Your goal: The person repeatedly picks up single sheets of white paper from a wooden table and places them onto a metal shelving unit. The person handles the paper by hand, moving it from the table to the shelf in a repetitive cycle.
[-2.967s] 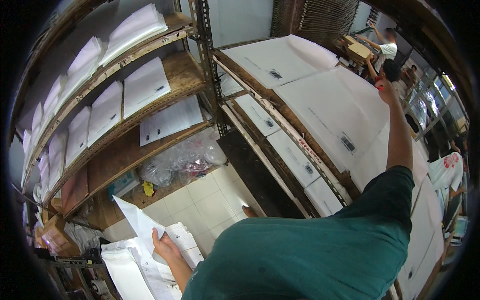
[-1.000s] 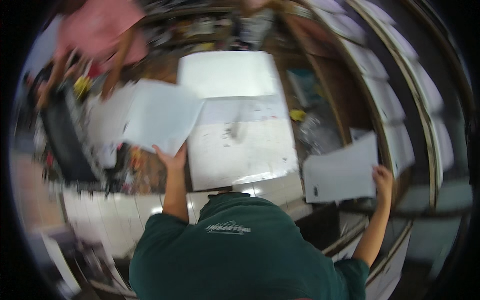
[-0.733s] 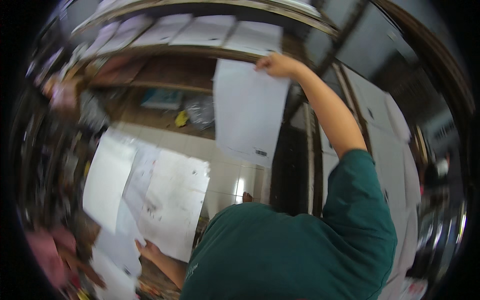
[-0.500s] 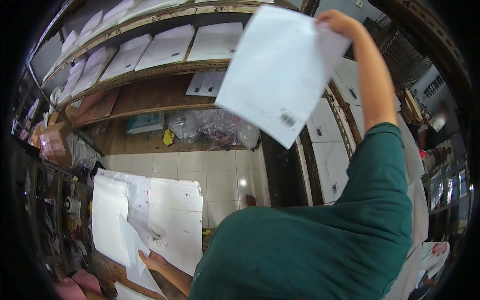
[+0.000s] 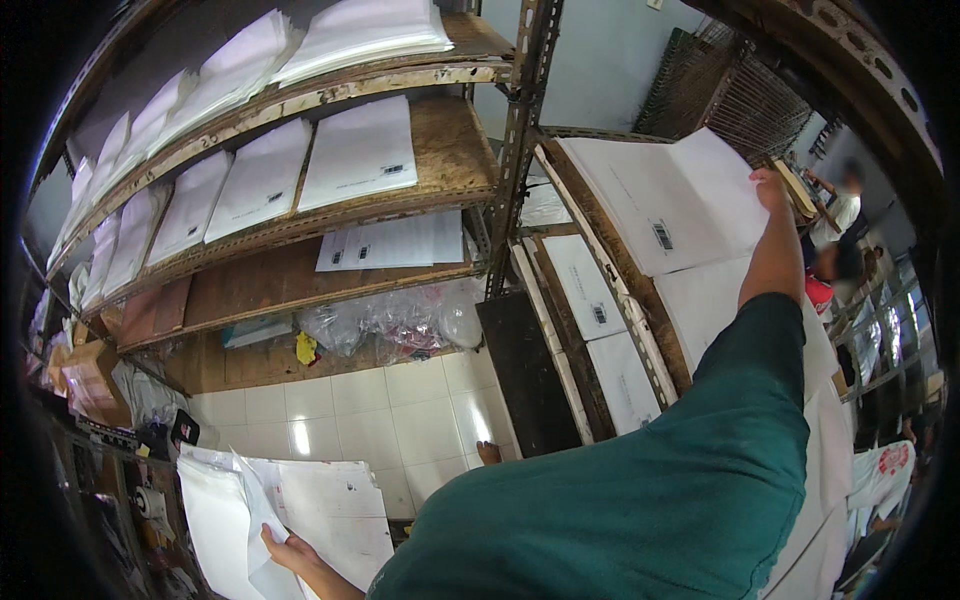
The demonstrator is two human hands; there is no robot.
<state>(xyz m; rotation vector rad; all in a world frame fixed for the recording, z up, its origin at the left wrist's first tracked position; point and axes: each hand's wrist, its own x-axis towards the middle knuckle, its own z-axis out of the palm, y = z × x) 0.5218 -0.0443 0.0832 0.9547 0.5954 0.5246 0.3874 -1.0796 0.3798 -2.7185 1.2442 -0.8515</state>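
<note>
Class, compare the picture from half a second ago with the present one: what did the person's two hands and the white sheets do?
The right hand, which held one white sheet up in the air, has swung right and now rests on the large white sheet lying on the right-hand shelf. The left hand still grips the stack of white sheets low down, as before.

Your right hand (image 5: 770, 185) reaches up to a large sheet (image 5: 665, 200) lying on the shelf rack at your right. Your left hand (image 5: 290, 550) holds a stack of sheets (image 5: 290, 510) low at your left, above the tiled floor (image 5: 400, 410). Ahead on the left, wooden shelves (image 5: 440, 150) carry paper stacks (image 5: 360, 150) side by side. Plastic bags (image 5: 400, 320) lie under the lowest shelf.
</note>
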